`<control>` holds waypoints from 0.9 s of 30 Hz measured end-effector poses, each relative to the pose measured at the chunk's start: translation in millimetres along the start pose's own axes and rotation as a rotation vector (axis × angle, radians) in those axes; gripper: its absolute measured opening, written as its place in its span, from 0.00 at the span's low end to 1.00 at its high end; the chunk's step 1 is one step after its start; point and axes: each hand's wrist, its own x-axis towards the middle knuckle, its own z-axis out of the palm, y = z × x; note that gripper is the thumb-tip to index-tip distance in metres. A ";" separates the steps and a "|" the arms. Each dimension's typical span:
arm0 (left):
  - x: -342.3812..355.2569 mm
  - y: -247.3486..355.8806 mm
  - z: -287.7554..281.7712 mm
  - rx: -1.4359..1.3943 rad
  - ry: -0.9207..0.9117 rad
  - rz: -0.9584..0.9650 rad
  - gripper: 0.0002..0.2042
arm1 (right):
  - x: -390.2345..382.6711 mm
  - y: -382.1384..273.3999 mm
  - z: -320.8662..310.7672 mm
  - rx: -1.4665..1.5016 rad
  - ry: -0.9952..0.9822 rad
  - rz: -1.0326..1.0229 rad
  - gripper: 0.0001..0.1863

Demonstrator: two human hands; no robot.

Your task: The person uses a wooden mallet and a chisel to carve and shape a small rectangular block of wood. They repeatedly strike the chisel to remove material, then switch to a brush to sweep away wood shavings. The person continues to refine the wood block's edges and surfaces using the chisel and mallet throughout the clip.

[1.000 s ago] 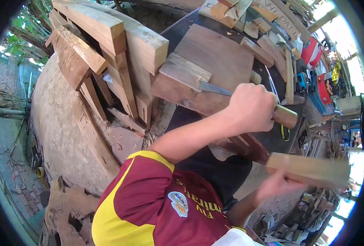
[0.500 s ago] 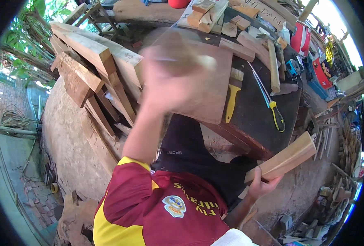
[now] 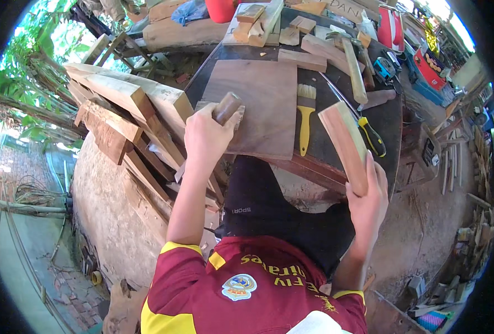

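Closed around a short brown round piece of wood [image 3: 227,108], which looks like a tool handle, my left hand [image 3: 205,136] is at the left edge of a flat brown board [image 3: 266,106]. The lower end of that piece is hidden by my fingers. In my right hand [image 3: 369,192] a long wooden block [image 3: 344,145] is gripped by its lower end, tilted up and to the left over the dark table [image 3: 328,158]. A yellow-handled paintbrush [image 3: 305,119] lies between the board and the block. Just beyond the block is a yellow-and-black screwdriver [image 3: 372,136].
A hammer [image 3: 354,67] and a blue tape measure [image 3: 385,68] lie at the table's right. Several wood offcuts [image 3: 300,59] cover its far side. Long timber beams [image 3: 147,106] lean at the left. A red toolbox [image 3: 429,68] stands at the far right.
My left hand, blurred and raised over the board before, has come down to its left edge. My right hand has brought the wooden block left and up over the table, turning it more upright.
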 end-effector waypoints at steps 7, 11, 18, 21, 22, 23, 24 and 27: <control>3.4 -15.0 11.8 -0.053 -0.031 -0.033 0.13 | 25.8 -16.6 -1.6 -0.157 -0.182 0.100 0.43; 4.0 -16.9 5.4 -0.061 -0.096 -0.093 0.12 | 37.8 -20.5 3.5 -0.181 -0.196 0.056 0.42; 4.8 -44.0 7.3 -0.405 -0.108 -0.104 0.08 | 40.1 -52.7 35.9 -0.115 0.114 -0.136 0.29; -0.5 -43.5 -0.8 -0.667 -0.111 -0.181 0.04 | 33.6 -81.6 49.2 0.126 0.116 -0.255 0.22; -4.2 -46.6 -7.5 -0.695 -0.109 -0.211 0.04 | 28.7 -90.7 54.9 0.220 0.091 -0.286 0.20; -6.5 -51.3 -10.7 -0.733 -0.112 -0.242 0.05 | 23.5 -97.2 59.4 0.252 0.084 -0.312 0.18; -9.0 -56.1 -15.0 -0.770 -0.114 -0.274 0.05 | 17.6 -103.2 64.3 0.285 0.076 -0.338 0.17; -18.5 -55.9 -27.7 -0.704 -0.087 -0.161 0.04 | 11.2 -110.0 78.6 0.330 0.082 -0.341 0.17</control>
